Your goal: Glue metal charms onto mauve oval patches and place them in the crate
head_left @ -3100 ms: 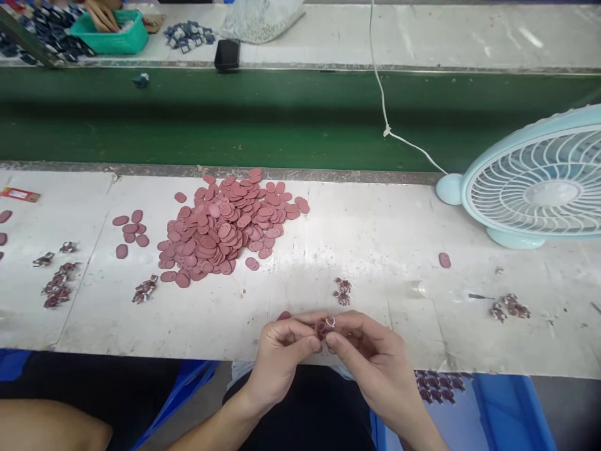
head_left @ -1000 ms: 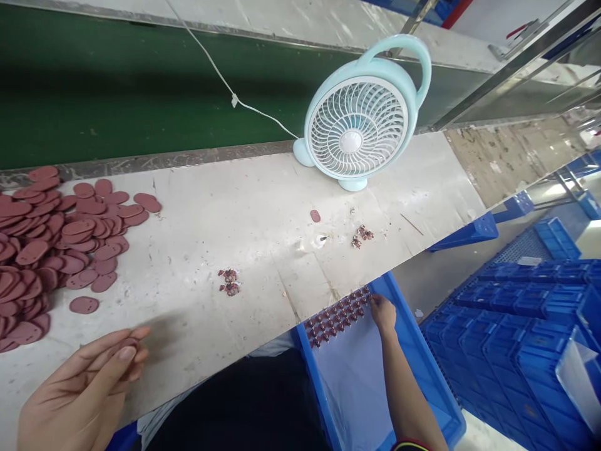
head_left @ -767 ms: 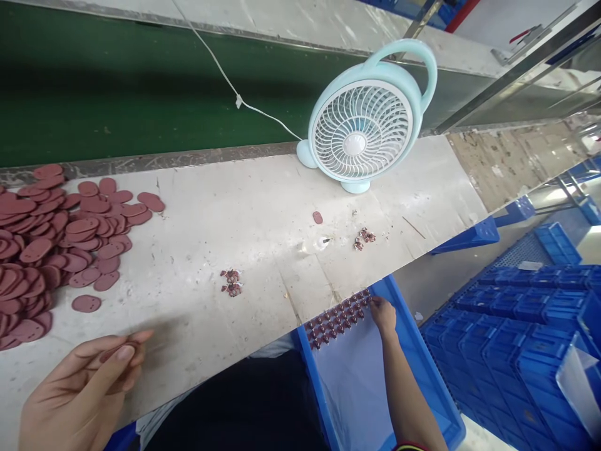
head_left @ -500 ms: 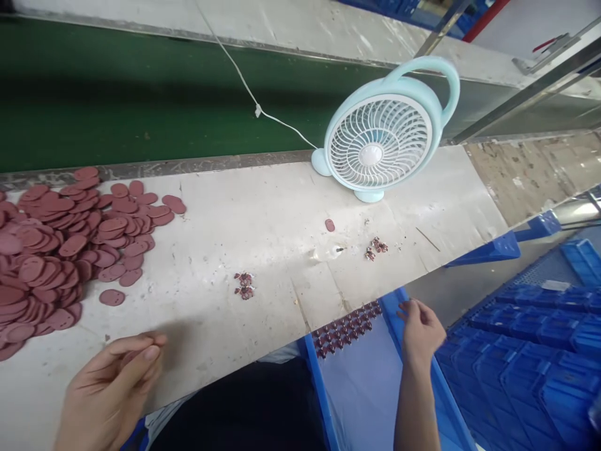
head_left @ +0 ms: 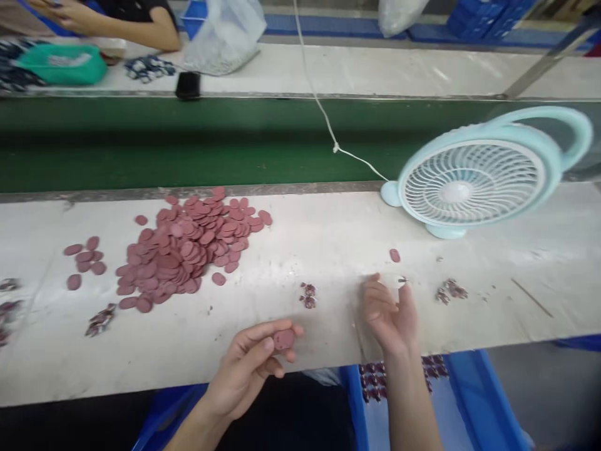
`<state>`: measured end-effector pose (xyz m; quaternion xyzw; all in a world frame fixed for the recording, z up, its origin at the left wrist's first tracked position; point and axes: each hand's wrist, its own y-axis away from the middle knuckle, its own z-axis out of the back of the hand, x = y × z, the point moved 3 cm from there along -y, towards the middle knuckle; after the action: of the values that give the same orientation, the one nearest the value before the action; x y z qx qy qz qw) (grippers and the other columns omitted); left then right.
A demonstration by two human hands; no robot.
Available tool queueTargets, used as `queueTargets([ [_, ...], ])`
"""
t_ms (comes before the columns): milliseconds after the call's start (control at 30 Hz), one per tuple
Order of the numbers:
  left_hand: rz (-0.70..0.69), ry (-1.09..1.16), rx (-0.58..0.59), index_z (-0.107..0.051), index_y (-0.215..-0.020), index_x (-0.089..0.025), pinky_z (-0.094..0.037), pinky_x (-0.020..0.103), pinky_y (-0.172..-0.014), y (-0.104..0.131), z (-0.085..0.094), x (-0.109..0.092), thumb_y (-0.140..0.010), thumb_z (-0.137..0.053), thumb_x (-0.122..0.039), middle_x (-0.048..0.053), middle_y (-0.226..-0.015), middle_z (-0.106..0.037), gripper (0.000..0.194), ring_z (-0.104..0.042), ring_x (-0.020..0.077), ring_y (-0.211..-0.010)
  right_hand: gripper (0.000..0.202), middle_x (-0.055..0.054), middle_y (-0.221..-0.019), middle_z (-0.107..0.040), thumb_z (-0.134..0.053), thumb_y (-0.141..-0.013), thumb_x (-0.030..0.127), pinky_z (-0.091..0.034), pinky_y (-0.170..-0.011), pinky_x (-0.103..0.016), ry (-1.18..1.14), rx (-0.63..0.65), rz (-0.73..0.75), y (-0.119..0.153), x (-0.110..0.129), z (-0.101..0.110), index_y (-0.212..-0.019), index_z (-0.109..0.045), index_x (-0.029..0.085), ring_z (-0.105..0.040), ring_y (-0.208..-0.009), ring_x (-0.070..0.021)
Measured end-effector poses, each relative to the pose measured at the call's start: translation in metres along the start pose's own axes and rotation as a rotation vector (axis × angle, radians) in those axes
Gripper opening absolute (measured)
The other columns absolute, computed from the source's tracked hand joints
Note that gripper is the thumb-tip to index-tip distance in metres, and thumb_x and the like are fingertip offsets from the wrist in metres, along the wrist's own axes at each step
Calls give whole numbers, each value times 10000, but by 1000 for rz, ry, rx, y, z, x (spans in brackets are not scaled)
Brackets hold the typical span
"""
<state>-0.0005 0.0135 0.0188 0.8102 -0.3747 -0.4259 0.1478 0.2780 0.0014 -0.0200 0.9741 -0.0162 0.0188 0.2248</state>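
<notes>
Dull-red flat oval disc (head_left: pixel 284 339): lower centre of the frame, raised in the left hand, one face toward the camera.
Left hand (head_left: pixel 240 373): thumb and fingers closed on the disc's edge, the lower fingers loosely bent.
Right hand (head_left: pixel 389 316): right of centre, blurred; thumb and forefinger parted beside a small dark pointed tip (head_left: pixel 402 280); whether it has hold of anything cannot be told.
Heap of dull-red oval discs (head_left: pixel 183 250): left of centre, on the white tabletop (head_left: pixel 323 232).
Single dull-red disc (head_left: pixel 395 255): right of centre, just beyond the right hand.
Small cluster of dark-red and silvery pieces (head_left: pixel 308 295): centre, between the hands.
Blue plastic tray (head_left: pixel 493 394): lower right, bearing rows of dark-red pieces (head_left: pixel 373 382) partly behind the right forearm.
Pale-blue round plastic fan (head_left: pixel 474 181): right side.
</notes>
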Motion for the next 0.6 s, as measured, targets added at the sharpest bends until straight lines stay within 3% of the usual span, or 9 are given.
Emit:
queueTargets([
  [100, -19, 64, 59, -785, -1107, -190, -594, 195, -590, -4, 5, 6, -877, -738, -299, 135, -1108, -795, 259, -760, 191, -818, 269, 58, -640, -538, -564, -959, 401, -445, -368, -126, 134, -35, 11, 4, -15, -16, -1062, -595, 153, -501, -436, -52],
  [200, -27, 86, 81, -774, -1126, -195, -614, 223, -670, -7, 4, 12, -888, -729, -277, 133, -1147, -788, 256, -765, 247, -978, 354, 50, -573, -537, -573, -912, 530, -377, -312, -168, 483, -109, 148, 25, -45, -36, -1015, -628, 196, -432, -359, -69],
  [300, -20, 101, 80, -772, -1131, -194, -598, 211, -755, -8, -1, 16, -883, -740, -247, 131, -1188, -778, 255, -756, 238, -1035, 387, 48, -579, -536, -619, -882, 605, -364, -316, -193, 772, -106, 311, 46, -81, -47, -987, -620, 232, -444, -371, -91],
  [433, -9, 115, 91, -771, -1141, -189, -586, 229, -810, -7, -6, 18, -871, -757, -259, 137, -1196, -775, 279, -751, 222, -1036, 177, -10, -753, -603, -622, -938, 370, -461, -423, -260, 1077, 7, 582, 56, -111, -46, -1046, -598, 231, -574, -534, -147],
  [600, -1, 104, 93, -776, -1139, -197, -583, 247, -807, -7, -4, 19, -867, -761, -274, 136, -1183, -778, 284, -750, 210, -1002, 238, -39, -789, -635, -586, -941, 291, -479, -496, -364, 1195, 57, 779, 56, -119, -41, -1171, -572, 228, -601, -573, -206],
])
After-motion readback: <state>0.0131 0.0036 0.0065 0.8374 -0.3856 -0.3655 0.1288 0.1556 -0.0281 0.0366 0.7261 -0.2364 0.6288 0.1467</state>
